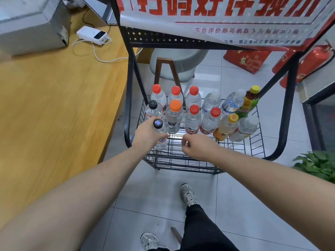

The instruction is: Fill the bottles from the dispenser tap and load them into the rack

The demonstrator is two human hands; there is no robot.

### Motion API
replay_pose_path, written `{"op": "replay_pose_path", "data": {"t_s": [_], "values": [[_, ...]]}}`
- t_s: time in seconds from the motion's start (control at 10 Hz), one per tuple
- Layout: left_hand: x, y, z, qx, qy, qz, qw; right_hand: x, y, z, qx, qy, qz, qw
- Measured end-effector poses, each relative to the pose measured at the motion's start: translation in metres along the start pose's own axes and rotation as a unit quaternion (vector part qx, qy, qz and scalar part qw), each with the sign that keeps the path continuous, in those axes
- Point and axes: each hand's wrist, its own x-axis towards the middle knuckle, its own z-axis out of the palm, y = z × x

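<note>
Head view: the left hand (148,134) grips a clear plastic bottle (160,137) with a dark cap around its upper body, setting it at the front-left corner of the black wire rack (241,150). The right hand (194,144) hovers beside it, fingers loosely curled, holding nothing. Filled, the bottle is judged moderately heavy, thin-walled and yielding under squeeze, possibly slippery if wet; a grip below the shoulder suits it. Capped bottles, smooth and cylindrical, stand in rows behind it on the rack's grid floor.
</note>
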Motion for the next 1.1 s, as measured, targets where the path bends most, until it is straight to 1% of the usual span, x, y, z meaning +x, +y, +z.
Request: {"op": "replay_pose_path", "data": {"t_s": [0.1,0.4,0.6,0.8,1.1], "values": [[-0.001,0.003,0.003,-0.021,-0.001,0.020,1.000,0.000,0.000,0.001,0.001,0.005,0.003,1.000],[0.000,-0.003,0.000,-0.063,0.011,0.019,0.998,0.001,-0.003,0.001,0.001,-0.002,0.006,1.000],[0.003,-0.007,0.001,-0.061,0.047,0.009,0.997,0.000,-0.004,0.000,-0.002,0.000,0.008,1.000],[0.004,-0.006,0.000,-0.076,0.056,-0.004,0.996,0.000,-0.006,0.000,-0.001,-0.005,0.009,1.000],[0.001,-0.003,-0.001,-0.092,0.069,-0.050,0.992,0.005,-0.005,-0.003,-0.001,0.003,0.007,1.000]]}}
